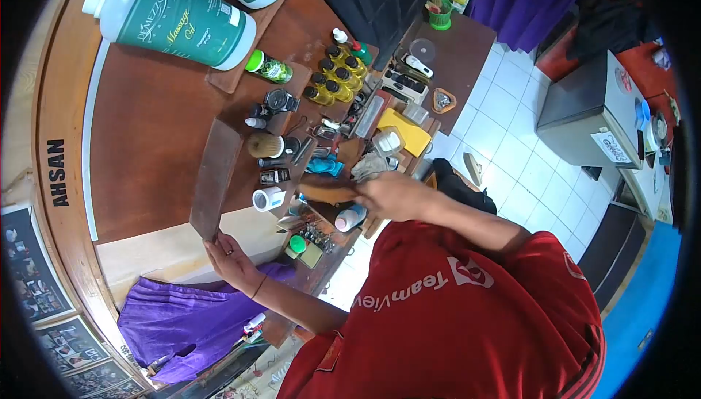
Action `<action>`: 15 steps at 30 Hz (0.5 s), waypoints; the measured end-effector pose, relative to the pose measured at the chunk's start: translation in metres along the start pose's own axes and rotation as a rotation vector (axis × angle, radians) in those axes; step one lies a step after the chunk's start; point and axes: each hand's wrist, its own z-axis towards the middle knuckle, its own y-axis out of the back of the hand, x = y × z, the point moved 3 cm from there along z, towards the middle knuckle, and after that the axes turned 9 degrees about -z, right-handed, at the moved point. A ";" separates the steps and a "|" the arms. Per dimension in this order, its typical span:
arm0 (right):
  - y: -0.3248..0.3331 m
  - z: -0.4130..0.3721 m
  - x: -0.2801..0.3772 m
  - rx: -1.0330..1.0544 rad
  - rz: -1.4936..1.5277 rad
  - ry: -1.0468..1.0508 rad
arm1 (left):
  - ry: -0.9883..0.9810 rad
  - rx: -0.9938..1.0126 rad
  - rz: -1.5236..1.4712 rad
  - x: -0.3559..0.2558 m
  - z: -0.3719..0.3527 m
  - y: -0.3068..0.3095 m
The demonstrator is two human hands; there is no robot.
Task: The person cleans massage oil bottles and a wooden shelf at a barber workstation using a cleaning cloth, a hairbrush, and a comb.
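Where the board [216, 176] ends, the left hand [232, 259] rests.

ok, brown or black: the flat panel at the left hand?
Panel: dark brown; head view.

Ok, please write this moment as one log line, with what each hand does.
left hand: holding brown board by one end | right hand: holding brown wooden item | nearby: shaving brush, yellow bottles

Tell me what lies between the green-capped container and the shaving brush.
In the head view: what looks like a black wristwatch, and a small bottle.
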 end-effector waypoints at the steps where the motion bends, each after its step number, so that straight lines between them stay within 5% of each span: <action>1: 0.004 -0.008 -0.013 -0.026 0.002 -0.042 | -0.044 0.013 0.039 0.003 0.004 0.006; 6: 0.022 -0.043 -0.024 -0.507 0.220 0.008 | -0.158 -0.009 0.129 0.011 0.007 0.021; 9: 0.041 -0.035 0.012 -0.555 0.397 0.042 | -0.185 -0.236 0.141 0.009 -0.010 0.000; 14: 0.054 0.018 0.075 -0.355 0.435 0.195 | -0.156 -0.232 0.254 -0.005 -0.047 -0.053; 15: 0.040 0.034 0.083 -0.531 0.365 0.457 | -0.167 -0.235 0.246 -0.006 -0.048 -0.052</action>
